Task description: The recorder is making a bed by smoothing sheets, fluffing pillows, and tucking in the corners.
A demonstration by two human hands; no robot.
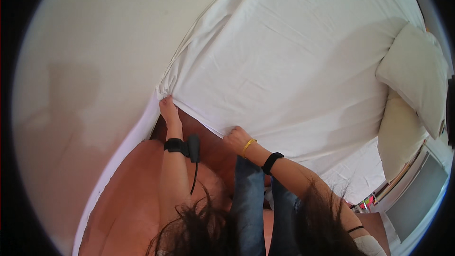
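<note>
A white sheet is gripped along its near edge over the bed.
Two pillows are seen at the far right; the left hand is pinched on the sheet's corner, the right hand is clenched on its hem, wrists bent downward.

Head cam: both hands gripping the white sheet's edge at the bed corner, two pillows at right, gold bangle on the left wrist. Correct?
Not quite. The head view shows the gold bangle on the right hand's wrist, not the left. The left hand's wrist carries only a black band. The rest holds: both hands grip the white sheet's edge, two pillows at right.
</note>
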